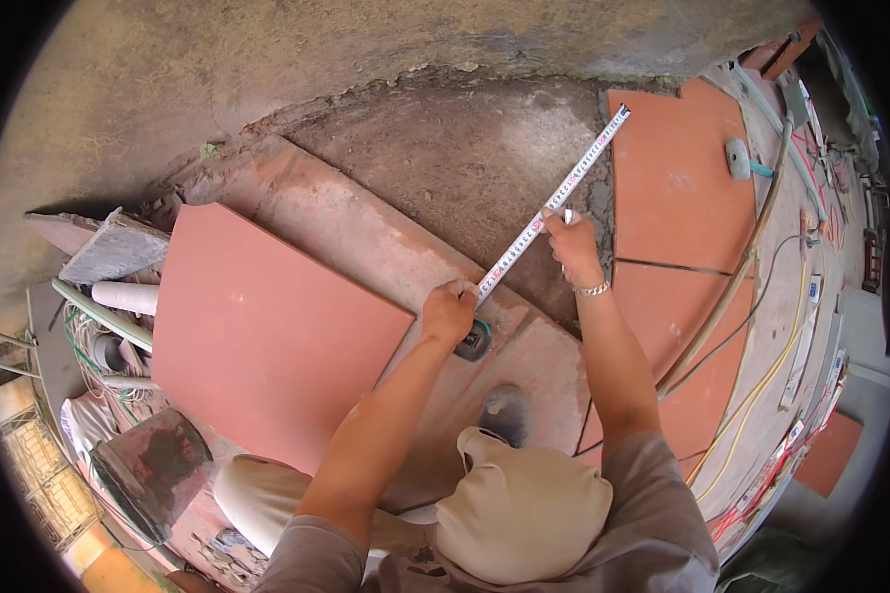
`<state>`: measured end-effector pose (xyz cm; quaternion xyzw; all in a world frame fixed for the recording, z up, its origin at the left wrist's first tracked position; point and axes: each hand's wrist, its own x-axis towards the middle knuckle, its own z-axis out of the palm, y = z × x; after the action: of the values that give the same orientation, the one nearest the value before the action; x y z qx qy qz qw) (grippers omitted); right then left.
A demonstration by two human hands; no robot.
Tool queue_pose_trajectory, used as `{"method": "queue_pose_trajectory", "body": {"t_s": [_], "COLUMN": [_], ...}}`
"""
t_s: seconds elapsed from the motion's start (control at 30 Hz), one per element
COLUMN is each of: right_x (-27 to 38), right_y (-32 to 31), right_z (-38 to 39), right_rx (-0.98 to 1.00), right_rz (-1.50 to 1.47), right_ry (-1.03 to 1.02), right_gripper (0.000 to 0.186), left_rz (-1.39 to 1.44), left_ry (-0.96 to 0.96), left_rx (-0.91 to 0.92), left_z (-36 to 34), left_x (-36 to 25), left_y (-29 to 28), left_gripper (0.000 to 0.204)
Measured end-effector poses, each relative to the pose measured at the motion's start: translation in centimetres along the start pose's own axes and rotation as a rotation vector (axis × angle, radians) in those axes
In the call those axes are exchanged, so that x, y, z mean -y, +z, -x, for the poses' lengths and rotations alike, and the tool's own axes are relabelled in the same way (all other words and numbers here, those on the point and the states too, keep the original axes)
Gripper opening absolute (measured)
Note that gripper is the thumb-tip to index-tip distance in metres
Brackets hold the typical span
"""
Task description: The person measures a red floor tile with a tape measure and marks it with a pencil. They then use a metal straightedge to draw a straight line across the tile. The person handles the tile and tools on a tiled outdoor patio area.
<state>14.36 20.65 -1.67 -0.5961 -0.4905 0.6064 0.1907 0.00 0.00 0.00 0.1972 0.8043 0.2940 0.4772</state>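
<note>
A white tape measure blade (588, 159) stretches diagonally over bare, rough ground (445, 158) to the edge of laid terracotta tiles (680, 178). My left hand (447, 314) is closed on the blade's lower end, beside the dark green tape case (473, 342). My right hand (572, 247) pinches the blade farther up, with a small shiny object at its fingers that I cannot make out. A loose pinkish tile (267, 326) lies left of my left hand, on a worn slab (366, 237).
A stained wall (267, 49) runs along the far side. Broken slab pieces (114, 245), white pipes (124, 296) and a dirty bucket (148, 465) are at the left. A roller-like tool (738, 158), hoses (761, 237) and cables (806, 326) lie along the right.
</note>
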Motion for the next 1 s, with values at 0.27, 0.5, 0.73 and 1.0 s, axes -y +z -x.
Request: {"method": "queue_pose_trajectory", "body": {"t_s": [0.27, 0.5, 0.73, 1.0], "right_x": [0.3, 0.2, 1.7, 2.0], "right_y": [0.6, 0.9, 1.2, 1.6], "right_z": [-2.2, -3.1, -3.1, -3.8], "right_rx": [-0.061, -0.089, -0.091, -0.1], "right_rz": [0.029, 0.07, 0.148, 0.195], "right_ry": [-0.098, -0.123, -0.127, -0.129], "right_gripper": [0.021, 0.019, 0.021, 0.02], "left_rz": [-0.225, -0.258, -0.251, -0.232], "left_ry": [-0.012, -0.064, -0.098, -0.076], "left_rx": [-0.123, -0.082, -0.114, -0.103], "left_z": [-1.9, -2.2, -2.6, -2.8], "left_x": [-1.3, -2.3, -2.4, -2.8], "left_y": [1.5, 1.4, 1.5, 1.5], "left_gripper": [0.028, 0.032, 0.033, 0.034]}}
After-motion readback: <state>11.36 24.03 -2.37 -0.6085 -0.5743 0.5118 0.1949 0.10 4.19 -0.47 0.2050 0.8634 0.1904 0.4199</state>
